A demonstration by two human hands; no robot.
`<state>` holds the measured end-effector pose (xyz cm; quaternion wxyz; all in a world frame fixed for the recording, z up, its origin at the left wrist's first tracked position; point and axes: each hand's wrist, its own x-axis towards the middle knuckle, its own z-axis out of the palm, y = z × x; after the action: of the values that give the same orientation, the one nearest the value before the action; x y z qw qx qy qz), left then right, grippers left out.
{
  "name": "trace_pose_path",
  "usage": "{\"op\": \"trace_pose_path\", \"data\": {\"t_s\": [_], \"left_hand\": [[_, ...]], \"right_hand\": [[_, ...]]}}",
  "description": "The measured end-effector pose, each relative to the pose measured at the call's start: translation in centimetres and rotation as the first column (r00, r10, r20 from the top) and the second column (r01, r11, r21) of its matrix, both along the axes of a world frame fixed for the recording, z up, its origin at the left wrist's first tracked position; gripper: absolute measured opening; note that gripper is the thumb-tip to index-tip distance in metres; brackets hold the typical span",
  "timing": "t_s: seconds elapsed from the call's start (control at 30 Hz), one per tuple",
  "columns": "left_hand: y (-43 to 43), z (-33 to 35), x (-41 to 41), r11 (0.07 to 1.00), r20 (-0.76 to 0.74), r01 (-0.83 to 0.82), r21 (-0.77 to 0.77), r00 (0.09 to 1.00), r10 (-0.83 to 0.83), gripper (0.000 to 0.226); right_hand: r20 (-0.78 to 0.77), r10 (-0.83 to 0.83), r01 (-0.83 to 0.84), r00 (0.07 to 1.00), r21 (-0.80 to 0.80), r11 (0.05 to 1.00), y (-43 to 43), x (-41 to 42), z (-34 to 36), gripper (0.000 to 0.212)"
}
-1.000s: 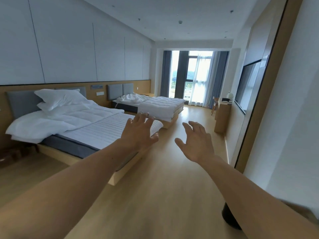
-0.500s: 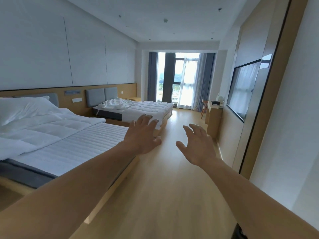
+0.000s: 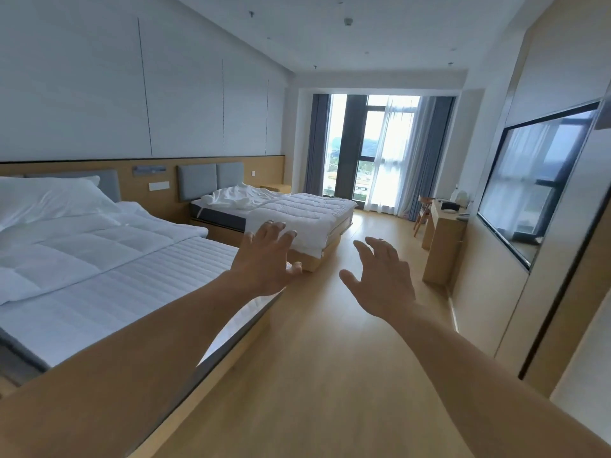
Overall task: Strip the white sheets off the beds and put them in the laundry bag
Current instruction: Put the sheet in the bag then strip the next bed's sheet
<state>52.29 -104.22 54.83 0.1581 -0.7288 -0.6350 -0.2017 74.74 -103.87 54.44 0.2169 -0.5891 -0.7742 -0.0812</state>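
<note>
Both hands are empty and out in front over the floor. The left hand (image 3: 267,256) has its fingers spread and slightly bent, and so does the right hand (image 3: 380,279). Neither touches any linen.

The fitted white sheet (image 3: 132,292) lies flat on the near mattress, with a folded-back duvet (image 3: 82,246) and a pillow (image 3: 43,200) at the head end. The far bed (image 3: 314,262) has a crumpled sheet (image 3: 238,198) near its headboard, probably already loose, though it's too small to be sure. There's no laundry bag in view.

Handling, as I judge it: the sheets are light, limp and non-slip, and will drag and bunch up. Take a sheet at a mattress corner or hem, peel it toward the middle, then gather it (clear the duvet off first).
</note>
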Motion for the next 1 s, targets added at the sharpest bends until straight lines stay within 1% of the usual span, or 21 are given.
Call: {"op": "trace_pose_path", "data": {"t_s": [0.13,0.27,0.37,0.47,0.6,0.67,0.8,0.93,1.0], "left_hand": [[9.4,-0.2,-0.4,1.0,0.003,-0.017,0.018,1.0,0.017,0.066],[19.7,-0.7,-1.0,1.0,0.008,0.007,0.022,1.0,-0.007,0.067],[27.5,-0.2,-1.6,1.0,0.009,0.024,-0.002,1.0,-0.024,0.068],[35.1,0.4,-1.8,0.999,-0.005,0.044,-0.011,0.999,-0.044,0.069],[43.8,0.1,-0.5,0.996,-0.003,0.077,-0.046,0.997,-0.077,0.068],[49.1,-0.1,0.5,0.995,-0.013,0.083,-0.054,0.996,-0.084,0.069],[59.3,-0.3,2.2,0.998,-0.05,0.051,-0.029,0.997,-0.053,0.069],[68.7,-0.5,3.1,0.998,-0.061,-0.004,-0.065,0.998,0.0,0.07],[73.2,-0.5,3.3,0.998,-0.055,-0.043,-0.05,0.998,0.04,0.07]], "right_hand": [[-0.001,0.025,-0.025,1.0,0.004,1.0,9.3,-0.8,-0.5,0.064],[0.004,0.023,-0.022,1.0,-0.009,1.0,19.2,-2.0,-1.2,0.063],[0.01,0.0,0.0,1.0,-0.025,1.0,26.8,-2.4,-0.7,0.063],[-0.022,-0.04,0.04,0.999,-0.012,0.999,34.0,-2.4,-0.4,0.063],[-0.006,-0.049,0.048,0.999,-0.039,0.998,42.5,-1.4,-1.2,0.063],[-0.027,-0.056,0.056,0.998,-0.033,0.998,47.8,-0.6,-1.5,0.063],[-0.034,-0.047,0.046,0.998,-0.019,0.999,58.7,1.3,-2.0,0.064],[-0.042,-0.002,0.001,0.999,-0.036,0.999,68.9,2.8,-1.9,0.065],[-0.032,0.022,-0.023,0.999,-0.038,0.999,73.9,3.2,-1.5,0.065]]}}
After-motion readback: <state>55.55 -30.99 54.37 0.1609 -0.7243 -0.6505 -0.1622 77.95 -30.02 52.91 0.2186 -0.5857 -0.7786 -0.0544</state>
